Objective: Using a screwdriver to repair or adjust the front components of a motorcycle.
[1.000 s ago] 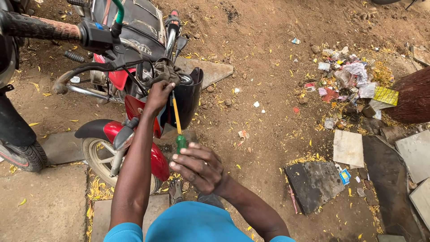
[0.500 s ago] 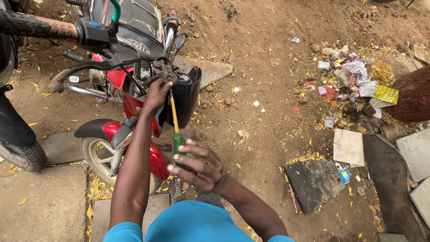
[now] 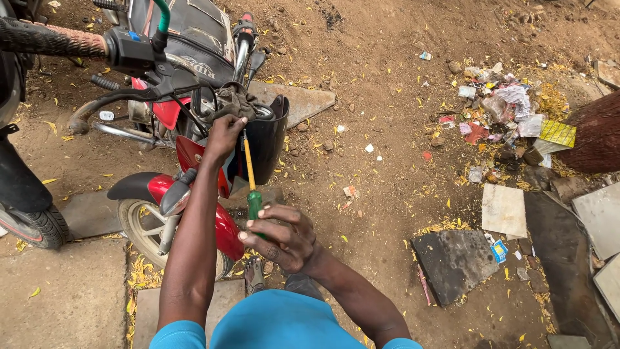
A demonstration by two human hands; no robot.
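Head view. The right hand (image 3: 284, 236) is gripping the green handle of a screwdriver (image 3: 250, 184), its fingers (image 3: 268, 226) curling closed around the handle's lower end. The yellow shaft is running up toward 12 o'clock, tilting slightly left, with its tip meeting the headlight area of a red motorcycle (image 3: 194, 148). The left hand (image 3: 224, 137) is reaching up at 11 o'clock from the right hand, its fingers closing over the upper end of the shaft beside a black headlight cowl (image 3: 270, 139); exactly what they are pinching cannot be told. A dark rag (image 3: 234, 102) is lying over the fork top just above that hand. The motorcycle's front wheel (image 3: 145, 226) and red mudguard are sitting at 9 o'clock of the right hand, on a grey stone slab (image 3: 84, 210). A second handlebar grip (image 3: 51, 40) is projecting in at 10 o'clock. A litter pile (image 3: 510, 110) is lying well apart at 2 o'clock on the dirt ground (image 3: 387, 181), and a flat pale tile (image 3: 504, 210) at 3 o'clock.
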